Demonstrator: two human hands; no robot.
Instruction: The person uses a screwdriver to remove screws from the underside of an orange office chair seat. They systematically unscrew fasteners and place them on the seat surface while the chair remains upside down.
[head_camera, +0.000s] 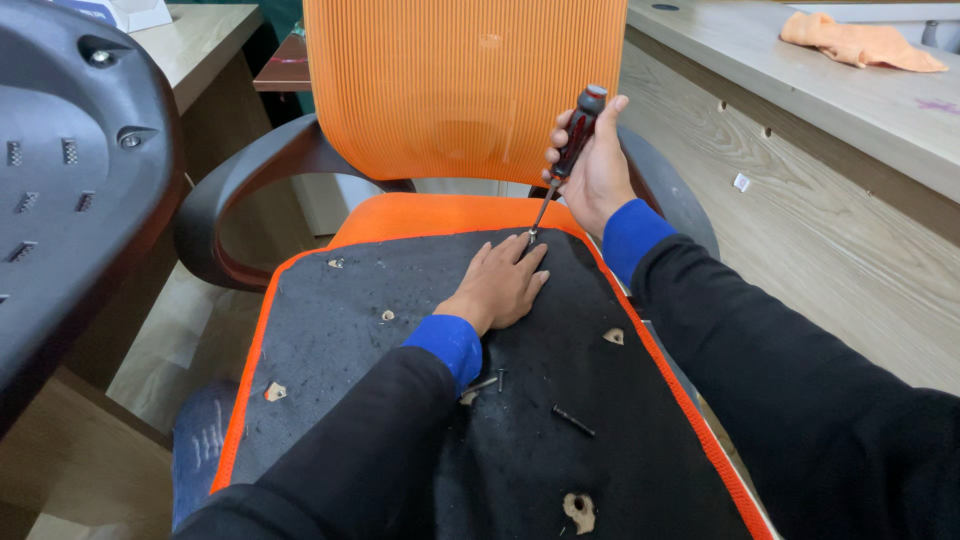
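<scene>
Screwdriver on the far edge of the seat pad

Screwdriver (566, 160) sits in my right hand (596, 165), fingers wrapped tight around the dark red handle, thumb up near the black cap. Shaft slants down and left, tip touching the black underside of the seat pad (400, 330) at its far edge, just past my left fingertips. My left hand (503, 285) lies flat on the pad, fingers spread and straight, gripping nothing, just pressing down.

Step, as I judge it: working a screw at the far middle of the pad, tip seated or nearly so; the screw head itself is too small to make out. Next move probably calls for keeping the shaft in line with the screw and pushing down while turning, left hand steadying the pad.

Around: loose black screws (573, 420) lie on the pad near my left sleeve, could roll off if the pad shifts. Several torn holes show pale wood. Orange mesh backrest (465, 85) stands right behind the handle, close enough to crowd my wrist. Black armrest (250, 190) curves on the left, another dark chair part fills the near left. Orange cloth (860, 42) on the wooden counter far right, well apart
</scene>
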